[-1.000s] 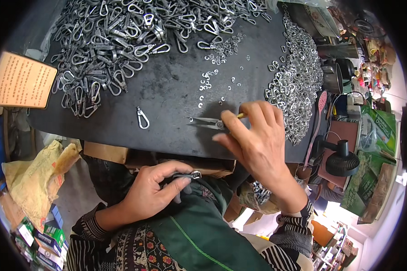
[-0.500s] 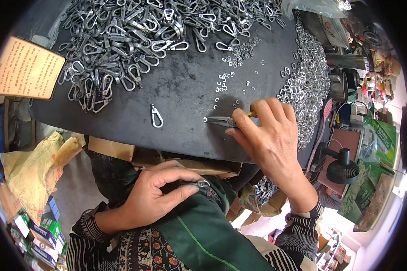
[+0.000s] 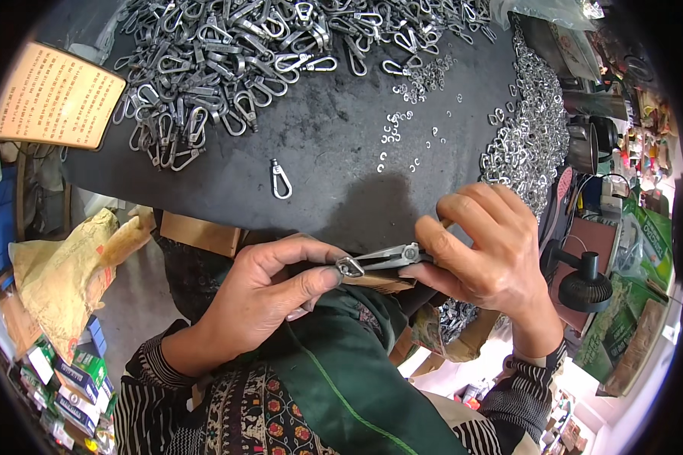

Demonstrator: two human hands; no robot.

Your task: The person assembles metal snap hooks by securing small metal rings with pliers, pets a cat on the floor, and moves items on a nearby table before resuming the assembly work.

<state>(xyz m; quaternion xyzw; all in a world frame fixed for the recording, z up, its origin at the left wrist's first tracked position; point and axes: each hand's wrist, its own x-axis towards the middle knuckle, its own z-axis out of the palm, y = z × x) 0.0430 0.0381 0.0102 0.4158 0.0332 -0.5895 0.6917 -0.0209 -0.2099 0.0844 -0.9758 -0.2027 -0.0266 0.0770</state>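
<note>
Between the thumb and forefinger of my left hand point(image 3: 269, 284) is a small metal loop point(image 3: 350, 267); the fingers hide whatever else is held. My right hand point(image 3: 493, 250) grips a pair of pliers point(image 3: 395, 256), pointing left, with the jaw tips at the loop. Whether a small ring sits between the jaws is too fine to make out. One snap hook point(image 3: 281, 182) lies alone on the dark table point(image 3: 228, 186), beyond my left hand. Small open C-shaped rings point(image 3: 392, 129) are scattered farther off.
A large heap of snap hooks point(image 3: 212, 68) covers the far left of the table. Shiny metal links point(image 3: 531, 136) are piled along its right side. A printed card point(image 3: 57, 95) stands at the left edge; a small black fan point(image 3: 586, 284) is at right.
The pliers have left the table, where their tips were at a small C-shaped ring, and come back to the loop in my left hand. My left hand has risen slightly.
</note>
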